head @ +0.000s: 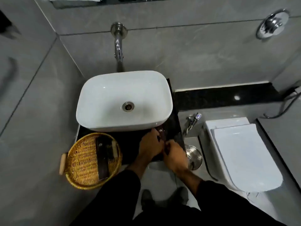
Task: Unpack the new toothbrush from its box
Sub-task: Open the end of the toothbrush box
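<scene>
A slim dark brown toothbrush box with a small round logo is held over the black counter, just right of the sink's front corner. My left hand grips its left side and my right hand is closed on its near end. Most of the box is hidden by my fingers, and no toothbrush shows.
A white basin sits on the black counter under a chrome wall spout. A wicker basket at the front left holds more dark boxes. To the right are a steel bin and a white toilet.
</scene>
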